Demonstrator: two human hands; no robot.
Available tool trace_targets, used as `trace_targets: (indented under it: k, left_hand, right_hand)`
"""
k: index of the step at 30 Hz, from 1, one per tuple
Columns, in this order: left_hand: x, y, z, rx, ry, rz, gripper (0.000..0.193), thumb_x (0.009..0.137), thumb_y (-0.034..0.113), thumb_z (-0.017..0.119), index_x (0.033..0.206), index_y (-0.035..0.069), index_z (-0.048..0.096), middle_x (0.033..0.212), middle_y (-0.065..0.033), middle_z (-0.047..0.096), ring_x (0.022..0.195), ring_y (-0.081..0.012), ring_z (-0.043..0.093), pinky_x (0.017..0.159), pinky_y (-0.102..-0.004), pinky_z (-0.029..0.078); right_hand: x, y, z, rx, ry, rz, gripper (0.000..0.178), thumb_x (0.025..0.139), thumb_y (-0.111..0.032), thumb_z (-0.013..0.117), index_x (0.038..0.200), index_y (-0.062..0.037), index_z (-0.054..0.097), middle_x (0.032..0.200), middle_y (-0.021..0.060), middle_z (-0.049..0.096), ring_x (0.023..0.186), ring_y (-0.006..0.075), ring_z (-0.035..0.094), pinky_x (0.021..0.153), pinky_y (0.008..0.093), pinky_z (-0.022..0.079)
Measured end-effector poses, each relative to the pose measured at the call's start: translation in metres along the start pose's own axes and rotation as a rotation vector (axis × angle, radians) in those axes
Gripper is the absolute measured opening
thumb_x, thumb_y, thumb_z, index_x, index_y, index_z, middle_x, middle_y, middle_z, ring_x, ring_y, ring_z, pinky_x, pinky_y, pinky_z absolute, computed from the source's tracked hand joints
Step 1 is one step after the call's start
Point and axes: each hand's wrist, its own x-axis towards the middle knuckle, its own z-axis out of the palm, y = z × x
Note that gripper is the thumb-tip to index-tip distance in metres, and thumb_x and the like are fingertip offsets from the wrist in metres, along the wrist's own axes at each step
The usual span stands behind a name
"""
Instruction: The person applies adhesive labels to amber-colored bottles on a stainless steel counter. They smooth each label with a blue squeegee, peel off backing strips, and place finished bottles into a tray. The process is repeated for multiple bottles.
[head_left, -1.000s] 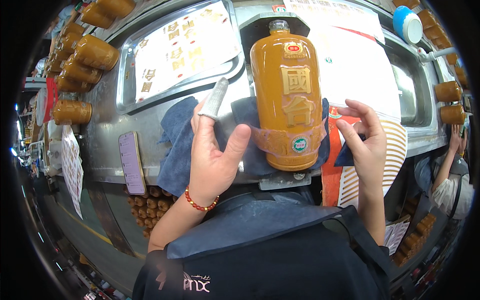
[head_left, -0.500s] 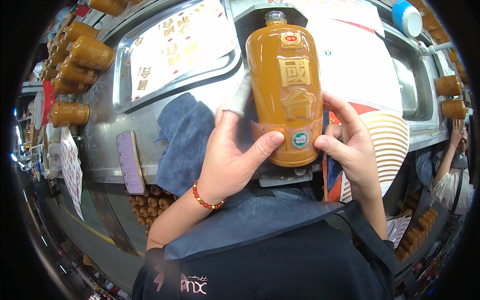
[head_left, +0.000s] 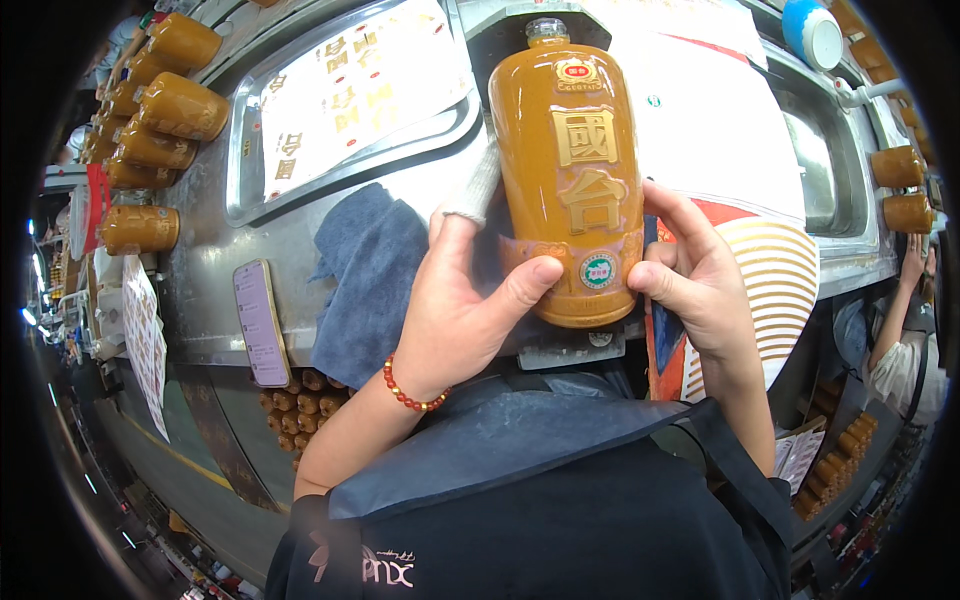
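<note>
A tall mustard-brown ceramic bottle [head_left: 570, 170] with raised gold characters and a clear stopper is held upright over a metal workbench [head_left: 200, 270]. My left hand [head_left: 460, 300] grips its lower left side, thumb across the bottom front; a white fabric cot covers the index finger. My right hand [head_left: 695, 285] holds the lower right edge with thumb and fingers. A round green sticker [head_left: 597, 270] sits near the bottle's base, between my two thumbs.
A blue cloth [head_left: 370, 270] lies on the bench left of my hand, with a phone [head_left: 260, 320] beside it. A steel tray [head_left: 350, 100] holds printed label sheets. Several matching bottles [head_left: 160, 100] lie at far left, more at right [head_left: 900, 190]. Another person's arm [head_left: 900, 300] shows at right.
The bottle rose and came closer to the camera. My left hand shifted from the cloth onto the bottle's side; my right hand closed on its lower right edge.
</note>
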Motion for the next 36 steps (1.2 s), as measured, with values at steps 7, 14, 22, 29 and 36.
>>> trace_targets:
  k: [7,14,22,29,36]
  left_hand:
    - [0.003,0.028,0.008,0.691,-0.044,0.325,0.139,0.058,0.038,0.101,0.159,-0.007,0.017,0.16,-0.0287,0.03,0.145,-0.036,0.042,0.113,-0.0447,0.042]
    - [0.007,0.011,-0.006,0.158,-0.257,0.129,0.133,0.067,0.029,0.099,0.159,-0.008,0.01,0.153,-0.0223,0.042,0.131,-0.0294,0.058,0.106,-0.039,0.051]
    - [0.006,0.016,0.007,-0.039,-0.104,-0.061,0.091,0.094,0.017,0.076,0.159,-0.007,0.016,0.155,-0.02,0.041,0.14,-0.0287,0.048,0.115,-0.0415,0.042]
    - [0.007,0.019,0.013,-0.122,-0.093,-0.063,0.084,0.096,0.012,0.071,0.158,-0.007,0.017,0.154,-0.0195,0.041,0.141,-0.0277,0.046,0.118,-0.0421,0.038]
    - [0.006,0.02,0.014,-0.125,-0.092,-0.069,0.081,0.098,0.011,0.069,0.158,-0.007,0.017,0.155,-0.0197,0.04,0.142,-0.027,0.045,0.119,-0.042,0.036]
  right_hand:
    - [0.001,-0.01,-0.007,0.113,-0.08,0.031,0.063,0.091,-0.007,0.078,0.147,0.0024,0.05,0.14,0.0115,0.059,0.081,0.0042,0.061,0.079,0.0206,0.051]
    - [-0.012,-0.014,0.002,0.193,0.044,0.063,0.049,0.097,-0.007,0.071,0.142,0.0018,0.053,0.138,0.0101,0.058,0.096,0.0079,0.067,0.088,0.0231,0.053]
    - [-0.006,-0.013,0.01,0.229,0.024,0.088,0.051,0.097,-0.007,0.07,0.143,0.0045,0.05,0.133,0.0094,0.059,0.095,0.0087,0.068,0.086,0.0224,0.053]
    - [-0.004,-0.007,0.007,0.208,0.015,0.085,0.051,0.096,-0.007,0.071,0.142,0.0044,0.051,0.13,0.0082,0.059,0.086,0.0047,0.066,0.078,0.0189,0.052]
    - [-0.003,-0.008,0.007,0.216,0.001,0.083,0.051,0.096,-0.007,0.071,0.142,0.0041,0.051,0.129,0.0074,0.06,0.086,0.0057,0.067,0.079,0.0192,0.052]
